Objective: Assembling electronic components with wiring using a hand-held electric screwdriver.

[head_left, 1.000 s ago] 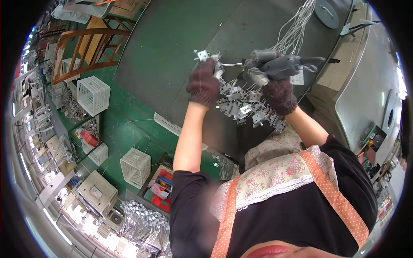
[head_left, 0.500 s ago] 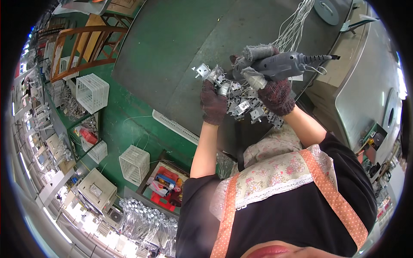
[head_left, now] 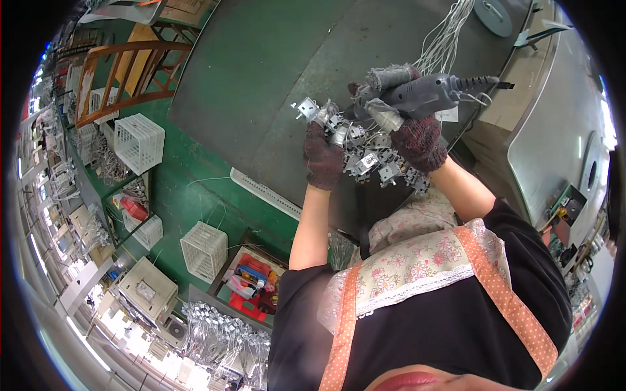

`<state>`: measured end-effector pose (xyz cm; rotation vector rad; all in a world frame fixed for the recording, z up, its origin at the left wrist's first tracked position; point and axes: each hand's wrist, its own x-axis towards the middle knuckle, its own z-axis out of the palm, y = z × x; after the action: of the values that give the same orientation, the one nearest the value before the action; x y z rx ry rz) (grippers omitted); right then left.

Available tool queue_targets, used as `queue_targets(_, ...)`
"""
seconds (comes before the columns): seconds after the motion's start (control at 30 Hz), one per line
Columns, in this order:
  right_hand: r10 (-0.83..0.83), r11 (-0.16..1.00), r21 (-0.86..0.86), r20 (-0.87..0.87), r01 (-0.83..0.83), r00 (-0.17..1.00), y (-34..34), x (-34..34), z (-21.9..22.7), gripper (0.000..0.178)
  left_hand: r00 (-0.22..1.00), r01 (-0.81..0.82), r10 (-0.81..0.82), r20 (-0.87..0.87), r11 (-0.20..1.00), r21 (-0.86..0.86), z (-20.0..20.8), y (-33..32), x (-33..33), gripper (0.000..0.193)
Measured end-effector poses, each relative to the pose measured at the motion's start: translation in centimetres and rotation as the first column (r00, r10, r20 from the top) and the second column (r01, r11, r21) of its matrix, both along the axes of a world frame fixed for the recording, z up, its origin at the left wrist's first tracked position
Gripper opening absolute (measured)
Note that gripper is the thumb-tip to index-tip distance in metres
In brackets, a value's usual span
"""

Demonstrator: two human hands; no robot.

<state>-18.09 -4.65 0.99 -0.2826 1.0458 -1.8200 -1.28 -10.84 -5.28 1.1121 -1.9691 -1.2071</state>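
My left hand [head_left: 324,158], in a dark red-brown glove, is closed around a small silver metal housing at the near side of the dark table. Just beyond its fingertips lies another square metal housing [head_left: 305,107] with slots. My right hand [head_left: 420,144], gloved alike and with grey wrapping on its fingers, grips a dark grey corded power tool [head_left: 427,94]. The tool's front end points left toward the left hand's fingers; its tip is hidden there. Between my hands sits a heap of silver metal housings [head_left: 368,163] with thin wires.
White wires [head_left: 445,45] stretch over the far part of the table [head_left: 261,72], near a round grey disc [head_left: 493,17]. White crates [head_left: 204,251] stand on the green floor at left. A toolbox tray [head_left: 251,280] holds red items. A metal-topped bench [head_left: 554,143] is at right.
The rear of the power tool has tilted slightly and its cord has shifted a little up and left. My left hand and the metal housings stay nearly where they were.
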Motion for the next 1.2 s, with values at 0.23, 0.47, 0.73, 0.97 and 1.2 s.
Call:
queue_targets(0.23, 0.050, 0.995, 0.097, -0.434, -0.008, 0.900, -1.2, -0.5, 1.1, 0.035, 0.990, 0.016, -0.004, 0.139, 0.996, -0.088, -1.0, 0.0, 0.6, 0.047)
queue_targets(0.47, 0.043, 0.993, 0.117, -0.418, 0.006, 0.907, -1.6, -0.6, 2.1, 0.035, 0.995, -0.045, 0.035, 0.091, 0.993, 0.111, -1.1, 0.0, 0.2, 0.045)
queue_targets(0.73, -0.052, 0.995, 0.057, -0.409, 0.083, 0.911, -1.4, -0.5, 2.0, 0.032, 0.927, 0.085, 0.030, 0.373, 0.954, -0.287, -0.8, -0.4, 0.4, 0.046)
queue_targets(0.97, -0.089, 0.979, 0.120, -0.477, 0.165, 0.875, -2.1, -0.2, -1.7, 0.028, 0.713, 0.426, -0.149, 0.685, 0.868, -0.254, 6.2, -3.1, -0.3, 0.028)
queue_targets(1.2, 0.159, 0.973, 0.232, -0.589, -0.023, 0.792, -0.8, 0.2, -1.2, 0.035, 0.947, -0.056, 0.169, 0.272, 0.924, -0.379, 3.1, -5.4, -0.5, 0.033)
